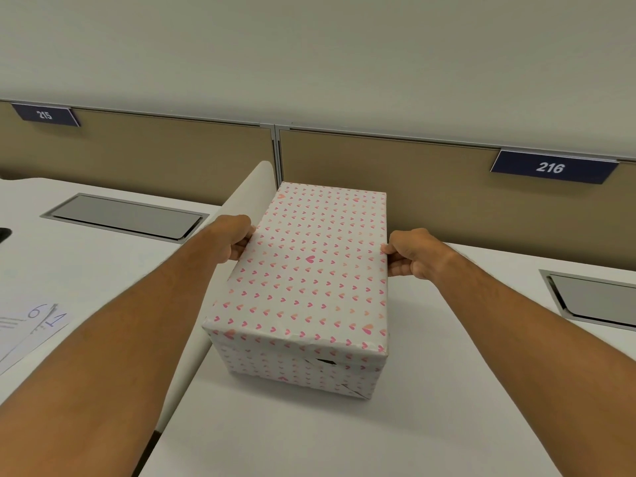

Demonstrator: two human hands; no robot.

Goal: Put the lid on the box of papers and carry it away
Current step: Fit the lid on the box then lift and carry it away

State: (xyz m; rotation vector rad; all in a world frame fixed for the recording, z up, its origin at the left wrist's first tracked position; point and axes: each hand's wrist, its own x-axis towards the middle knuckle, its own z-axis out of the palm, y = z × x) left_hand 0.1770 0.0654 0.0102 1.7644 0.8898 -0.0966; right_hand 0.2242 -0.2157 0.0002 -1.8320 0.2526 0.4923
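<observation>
A box (299, 368) wrapped in white paper with small pink hearts stands on the white desk (344, 435). Its lid (309, 266), in the same paper, lies flat over the top and covers it, so the papers inside are hidden. My left hand (234, 239) grips the lid's left edge near the far half. My right hand (411, 254) grips the lid's right edge opposite it. The wrapping on the near face is torn in two spots.
A white divider panel (247, 197) rises just left of the box, between two desks. Beige partitions with plates 215 (44, 115) and 216 (550, 166) close off the back. Metal cable hatches (124, 215) (599, 297) sit in both desks. Papers (31, 325) lie at the left.
</observation>
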